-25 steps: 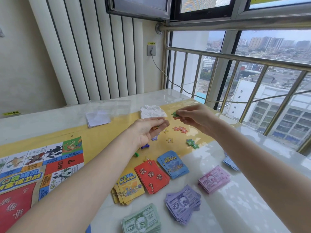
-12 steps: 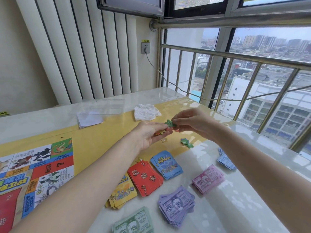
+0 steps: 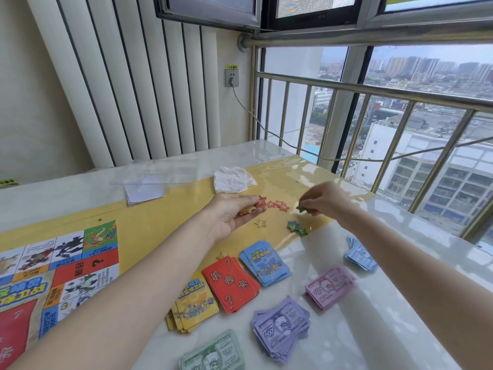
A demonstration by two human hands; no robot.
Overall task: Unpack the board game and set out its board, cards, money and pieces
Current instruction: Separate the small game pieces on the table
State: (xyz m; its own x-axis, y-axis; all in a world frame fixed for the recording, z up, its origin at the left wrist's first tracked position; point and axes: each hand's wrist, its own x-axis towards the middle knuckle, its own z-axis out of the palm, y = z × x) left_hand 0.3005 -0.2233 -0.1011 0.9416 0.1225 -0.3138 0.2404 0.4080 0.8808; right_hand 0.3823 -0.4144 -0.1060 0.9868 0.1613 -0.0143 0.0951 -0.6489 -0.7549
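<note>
The board (image 3: pixel 53 265) already lies unfolded at the left edge of the frame, on the table (image 3: pixel 400 329). Below centre, three card decks are set out: yellow (image 3: pixel 194 305), red (image 3: pixel 230 283) and blue (image 3: pixel 265 264). The money lies sorted in green (image 3: pixel 216 355), purple (image 3: pixel 281 327), pink (image 3: pixel 329 287) and pale blue (image 3: pixel 360 256) stacks at lower right. What seems left is the small star pieces in mid-frame. The left hand (image 3: pixel 234 213) lies palm up, fingers relaxed and apart, cradling several orange stars (image 3: pixel 250 208). The right hand (image 3: pixel 324 200) pinches one green star (image 3: pixel 301 208) between fingertips, above the green stars (image 3: pixel 296 228) already laid down; red stars (image 3: pixel 278 204) sit between the hands.
</note>
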